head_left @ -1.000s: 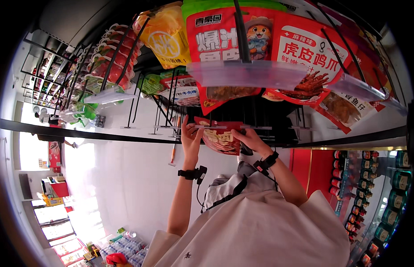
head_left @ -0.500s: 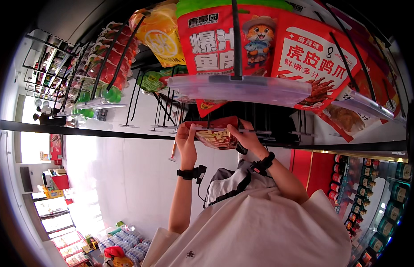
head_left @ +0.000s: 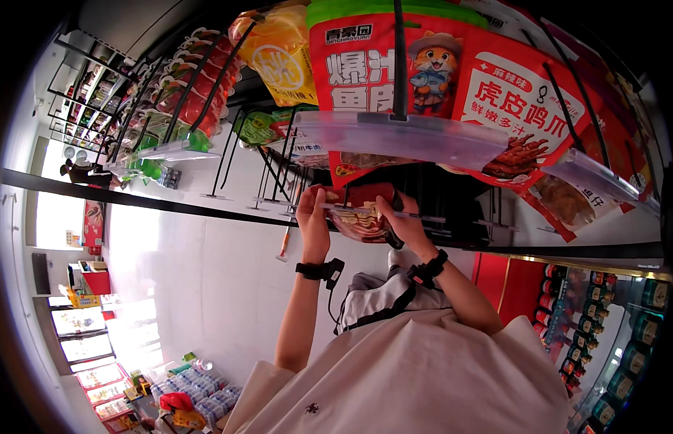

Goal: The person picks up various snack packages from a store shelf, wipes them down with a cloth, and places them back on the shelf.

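Observation:
A dark red snack packet (head_left: 361, 223) with pale lettering is held level between my two hands, below the lower shelf hooks. My left hand (head_left: 312, 223) pinches its left side, thumb on top. On the right side my right hand (head_left: 403, 220) grips it, thumb over the upper face. A thin hook with a clear label strip (head_left: 416, 215) passes across the packet near both thumbs; whether the packet hangs on that hook I cannot tell. Right above hang a large red snack bag (head_left: 383, 79) with a cartoon cat and another red snack bag (head_left: 521, 108).
A clear label holder (head_left: 401, 137) juts out over my hands. Bare hooks (head_left: 275, 177) stick out to the left, near a yellow bag (head_left: 282, 61) and hanging red cups (head_left: 199, 87). A black rail (head_left: 155, 206) crosses left. Bottles (head_left: 582, 318) stand at the right, bottled-water packs (head_left: 199, 394) lower left.
The view has shifted slightly. Both hands still hold the packet, and its face now tilts a little more into view. My left hand's fingers have moved slightly along its edge.

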Action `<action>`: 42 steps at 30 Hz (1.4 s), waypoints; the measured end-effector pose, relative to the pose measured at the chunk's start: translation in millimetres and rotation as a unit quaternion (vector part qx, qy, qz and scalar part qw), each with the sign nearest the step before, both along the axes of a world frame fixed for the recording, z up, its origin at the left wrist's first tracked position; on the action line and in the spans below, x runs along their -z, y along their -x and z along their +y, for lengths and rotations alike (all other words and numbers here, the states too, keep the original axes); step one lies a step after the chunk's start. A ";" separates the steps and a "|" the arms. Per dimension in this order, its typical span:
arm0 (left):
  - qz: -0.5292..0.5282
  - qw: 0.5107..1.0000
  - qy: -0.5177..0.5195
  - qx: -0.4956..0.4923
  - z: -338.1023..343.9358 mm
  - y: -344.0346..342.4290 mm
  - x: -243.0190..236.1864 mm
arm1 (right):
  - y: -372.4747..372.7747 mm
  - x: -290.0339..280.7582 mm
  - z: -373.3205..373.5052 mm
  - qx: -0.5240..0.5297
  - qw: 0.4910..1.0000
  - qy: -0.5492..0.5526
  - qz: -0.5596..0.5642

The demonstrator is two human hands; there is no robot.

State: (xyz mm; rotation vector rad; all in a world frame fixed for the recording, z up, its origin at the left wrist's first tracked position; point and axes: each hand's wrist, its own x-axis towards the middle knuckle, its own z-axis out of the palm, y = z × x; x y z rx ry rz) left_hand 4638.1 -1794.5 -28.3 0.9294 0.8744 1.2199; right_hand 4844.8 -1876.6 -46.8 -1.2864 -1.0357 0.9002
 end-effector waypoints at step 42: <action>0.506 0.781 -0.347 0.117 -25.8 -57.0 23.5 | -147.4 105.5 80.3 0.115 0.901 0.101 0.405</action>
